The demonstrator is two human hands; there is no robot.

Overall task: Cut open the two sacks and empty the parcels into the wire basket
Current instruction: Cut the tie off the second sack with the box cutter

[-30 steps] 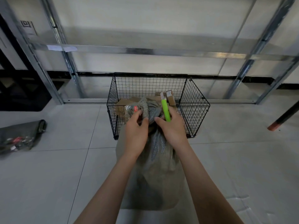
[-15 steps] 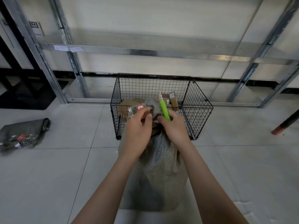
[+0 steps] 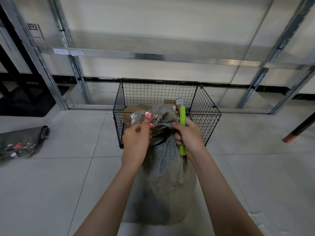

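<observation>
A full grey woven sack (image 3: 166,181) stands upright on the floor in front of me, its tied neck bearing red tags (image 3: 148,116). My left hand (image 3: 136,143) pinches the neck just below the tags. My right hand (image 3: 189,138) grips a bright green cutter (image 3: 182,116) upright and also holds the right side of the neck. Behind the sack is the black wire basket (image 3: 204,114), with several brown cardboard parcels (image 3: 133,110) inside. A second grey sack (image 3: 22,142) lies flat on the floor at the far left.
A metal shelving frame (image 3: 71,65) runs along the white wall behind the basket. A dark pole with a red foot (image 3: 296,132) slants in at the right. The floor is pale tile.
The view has drawn closer to the sack. My right hand turned the cutter more upright beside the neck, and my left hand slid down just under the red tags.
</observation>
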